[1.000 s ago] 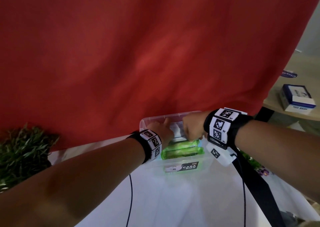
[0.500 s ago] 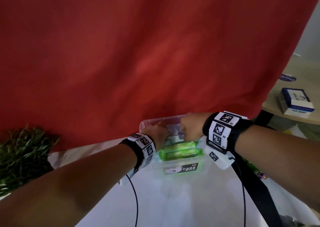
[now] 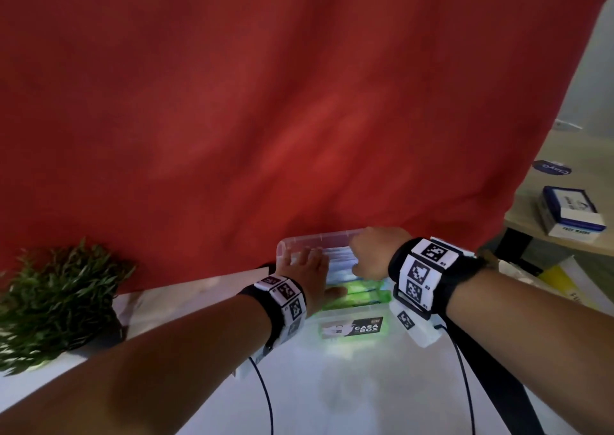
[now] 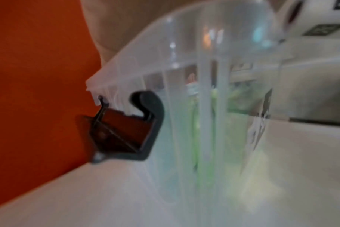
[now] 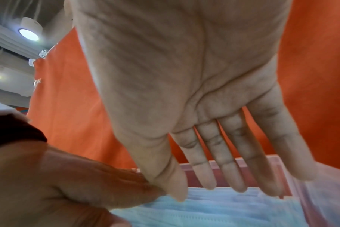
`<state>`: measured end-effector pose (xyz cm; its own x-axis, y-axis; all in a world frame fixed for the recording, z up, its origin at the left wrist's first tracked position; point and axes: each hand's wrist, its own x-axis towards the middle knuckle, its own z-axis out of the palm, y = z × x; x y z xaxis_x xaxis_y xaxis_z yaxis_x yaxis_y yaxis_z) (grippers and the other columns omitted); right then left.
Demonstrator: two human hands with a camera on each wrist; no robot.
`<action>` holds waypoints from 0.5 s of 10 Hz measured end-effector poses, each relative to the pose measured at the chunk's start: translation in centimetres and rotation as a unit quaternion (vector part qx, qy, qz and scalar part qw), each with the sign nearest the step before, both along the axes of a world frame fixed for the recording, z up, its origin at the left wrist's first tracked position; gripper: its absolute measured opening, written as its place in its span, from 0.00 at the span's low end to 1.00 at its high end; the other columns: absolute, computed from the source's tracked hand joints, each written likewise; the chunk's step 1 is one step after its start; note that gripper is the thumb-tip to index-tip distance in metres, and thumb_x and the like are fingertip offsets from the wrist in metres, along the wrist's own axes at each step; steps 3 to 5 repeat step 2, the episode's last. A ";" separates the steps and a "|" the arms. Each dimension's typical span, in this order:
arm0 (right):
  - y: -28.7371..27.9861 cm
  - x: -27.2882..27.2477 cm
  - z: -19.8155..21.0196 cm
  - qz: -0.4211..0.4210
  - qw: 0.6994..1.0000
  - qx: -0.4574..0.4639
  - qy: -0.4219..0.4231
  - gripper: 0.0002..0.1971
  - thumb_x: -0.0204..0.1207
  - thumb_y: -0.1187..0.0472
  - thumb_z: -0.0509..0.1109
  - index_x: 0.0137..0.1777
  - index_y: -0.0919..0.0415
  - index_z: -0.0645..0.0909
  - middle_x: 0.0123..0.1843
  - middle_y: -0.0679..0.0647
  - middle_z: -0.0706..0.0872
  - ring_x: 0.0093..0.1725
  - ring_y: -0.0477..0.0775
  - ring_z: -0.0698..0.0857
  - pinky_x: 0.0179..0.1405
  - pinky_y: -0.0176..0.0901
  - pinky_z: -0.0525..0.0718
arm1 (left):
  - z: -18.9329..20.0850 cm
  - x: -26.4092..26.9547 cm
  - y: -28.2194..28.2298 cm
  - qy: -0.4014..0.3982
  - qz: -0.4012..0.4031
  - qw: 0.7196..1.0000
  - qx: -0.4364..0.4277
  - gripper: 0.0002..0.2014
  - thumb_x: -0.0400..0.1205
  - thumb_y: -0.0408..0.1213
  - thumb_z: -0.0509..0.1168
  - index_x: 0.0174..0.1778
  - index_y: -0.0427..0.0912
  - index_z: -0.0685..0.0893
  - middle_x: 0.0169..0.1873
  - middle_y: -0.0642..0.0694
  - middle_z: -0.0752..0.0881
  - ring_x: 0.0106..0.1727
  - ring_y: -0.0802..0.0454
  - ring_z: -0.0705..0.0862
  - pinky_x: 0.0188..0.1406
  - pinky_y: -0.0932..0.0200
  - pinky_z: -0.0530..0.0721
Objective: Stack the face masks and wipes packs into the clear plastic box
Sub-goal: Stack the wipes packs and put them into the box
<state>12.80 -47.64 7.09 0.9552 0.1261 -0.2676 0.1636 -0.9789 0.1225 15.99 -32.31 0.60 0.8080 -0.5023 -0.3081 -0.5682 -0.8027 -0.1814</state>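
Note:
The clear plastic box (image 3: pixel 309 238) stands on the white table against the red cloth. Green wipes packs (image 3: pixel 358 293) fill its near part and blue face masks (image 3: pixel 339 262) lie in its far part. My left hand (image 3: pixel 304 265) lies flat over the box's left side, fingers spread, thumb over the green packs. My right hand (image 3: pixel 372 252) hovers over the masks. In the right wrist view the right hand (image 5: pixel 204 107) has straight fingers whose tips touch the masks (image 5: pixel 213 205), with the left hand (image 5: pixel 78 184) beside it. The left wrist view shows the box wall (image 4: pixel 204 92), blurred.
A dark grey latch (image 4: pixel 145 127) hangs open on the box's left end. A potted green plant (image 3: pixel 56 298) stands at the left. A wooden table at the right carries a blue and white carton (image 3: pixel 568 215). Cables (image 3: pixel 265 394) and a black strap (image 3: pixel 491 368) cross the near table.
My left hand has drawn back a little toward me and spread flat over the box's left side. The right hand stays over the masks, its fingers now straight on them.

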 end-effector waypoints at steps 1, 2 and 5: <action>0.1 -0.6 -0.4 -0.027 0.996 0.001 0.089 0.10 0.80 0.55 0.62 0.45 0.60 0.79 0.49 0.55 0.85 0.46 0.57 0.83 0.44 0.44 0.78 | 0.2 -0.3 0.9 0.020 0.009 1.000 -0.017 0.44 0.83 0.69 0.41 0.87 0.42 0.42 0.88 0.46 0.43 0.88 0.44 0.42 0.83 0.32 0.37; 0.5 -1.7 0.6 -0.053 0.993 0.006 0.103 0.16 0.82 0.53 0.61 0.61 0.63 0.80 0.62 0.57 0.84 0.58 0.58 0.83 0.56 0.46 0.81 | 2.2 -0.7 2.5 -0.012 -0.016 0.997 -0.073 0.41 0.84 0.67 0.42 0.88 0.45 0.44 0.88 0.49 0.44 0.88 0.45 0.41 0.85 0.35 0.38; 0.5 -1.7 0.6 -0.053 0.993 0.006 0.103 0.16 0.82 0.53 0.61 0.61 0.63 0.80 0.62 0.57 0.84 0.58 0.58 0.83 0.56 0.46 0.81 | 2.2 -0.7 2.5 -0.012 -0.016 0.997 -0.073 0.41 0.84 0.67 0.42 0.88 0.45 0.44 0.88 0.49 0.44 0.88 0.45 0.41 0.85 0.35 0.38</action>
